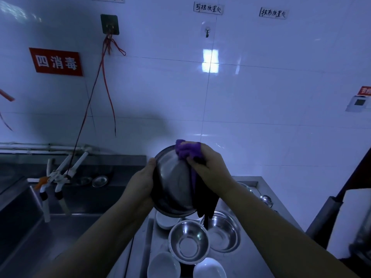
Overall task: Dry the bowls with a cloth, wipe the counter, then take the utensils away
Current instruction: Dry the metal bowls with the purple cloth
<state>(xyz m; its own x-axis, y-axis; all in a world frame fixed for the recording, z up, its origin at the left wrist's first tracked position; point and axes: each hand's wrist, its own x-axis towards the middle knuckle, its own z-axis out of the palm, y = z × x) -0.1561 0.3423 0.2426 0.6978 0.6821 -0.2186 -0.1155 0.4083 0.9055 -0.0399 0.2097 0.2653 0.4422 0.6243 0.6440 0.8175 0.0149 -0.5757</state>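
My left hand (141,181) grips the left rim of a large steel bowl (172,183), held up tilted above the counter. A purple cloth (187,150) is bunched in my right hand (210,171), which presses it against the bowl's upper right rim; a dark tail of the cloth hangs down past the bowl. Below, on the steel counter (249,263), stand two more steel bowls (188,242) (222,230) and three white bowls (163,265) (209,268) (166,219).
A deep steel sink (60,233) lies to the left, with white taps (58,177) over it and red strings hanging from a wall hook. A ladle (266,200) rests at the counter's back right. A white roll and dark frame stand at the far right.
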